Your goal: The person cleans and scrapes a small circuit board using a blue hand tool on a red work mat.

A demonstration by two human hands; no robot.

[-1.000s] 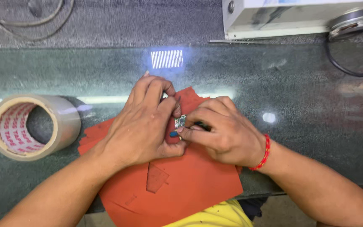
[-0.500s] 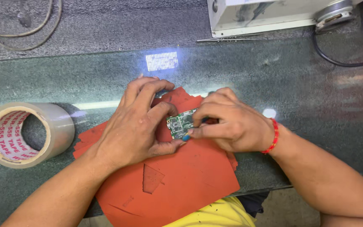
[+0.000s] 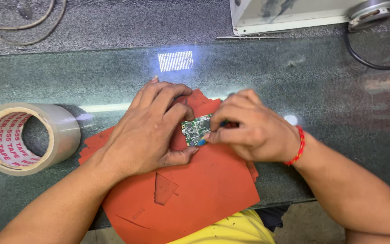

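Observation:
A small green circuit board (image 3: 195, 129) lies on a red-orange rubber mat (image 3: 195, 190) between both hands. My left hand (image 3: 147, 131) cups over its left side, fingers touching the board's edge and pinning it down. My right hand (image 3: 249, 129) is closed around a thin blue-tipped tool (image 3: 202, 141), whose tip touches the board's lower right edge. A red bead bracelet (image 3: 298, 145) circles my right wrist.
A roll of clear packing tape (image 3: 23, 138) lies at the left on the dark glass-topped table (image 3: 294, 81). A white machine housing (image 3: 294, 13) and a black cable (image 3: 366, 61) sit at the far right; grey cables (image 3: 19, 27) lie at the far left.
The hands have parted slightly, so more of the green board shows. The board and both hands sit a little lower on the mat than before.

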